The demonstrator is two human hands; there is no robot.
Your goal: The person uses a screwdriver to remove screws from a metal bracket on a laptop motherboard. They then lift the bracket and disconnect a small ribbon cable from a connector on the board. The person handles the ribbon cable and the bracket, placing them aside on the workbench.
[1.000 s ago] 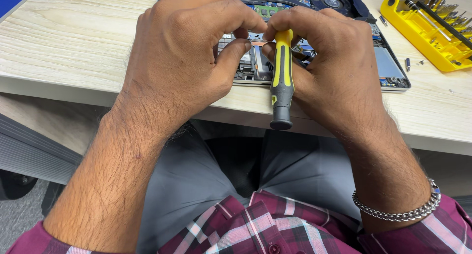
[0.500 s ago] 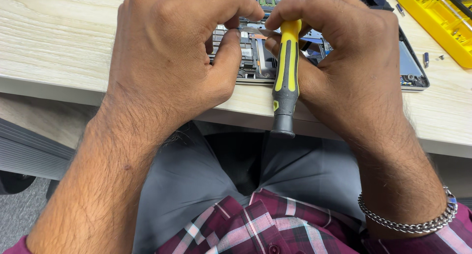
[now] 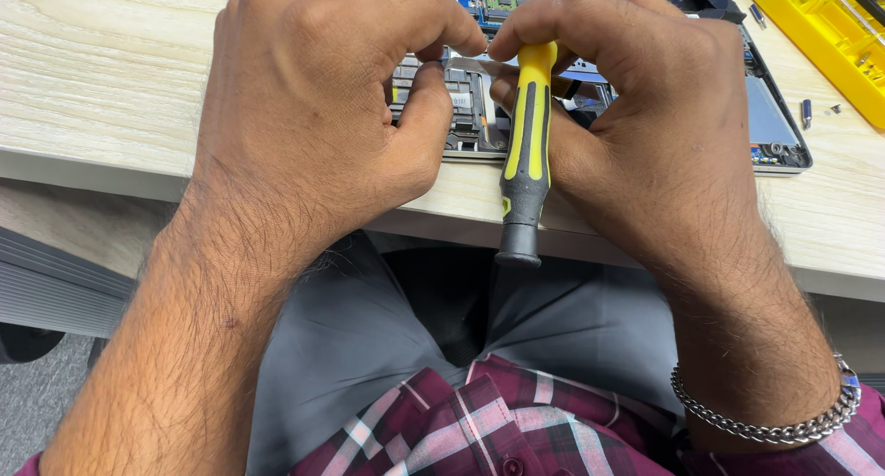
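Observation:
My right hand (image 3: 645,135) grips a yellow and black screwdriver (image 3: 525,153), its handle end pointing down toward my lap. My left hand (image 3: 323,117) meets it at the screwdriver's top, thumb and fingers pinched together there; whether they pinch a small part is hidden. Both hands hover over the near edge of an opened laptop (image 3: 774,135), whose circuit board and inner parts show between and beyond the fingers.
A pale wooden table (image 3: 101,80) carries the laptop. A yellow tool tray (image 3: 830,43) sits at the far right, with small loose screws (image 3: 807,112) beside it. My grey trousers and plaid shirt fill the lower view.
The view has shifted closer and slightly right. Both hands stay together at the screwdriver's top, with only small finger movement.

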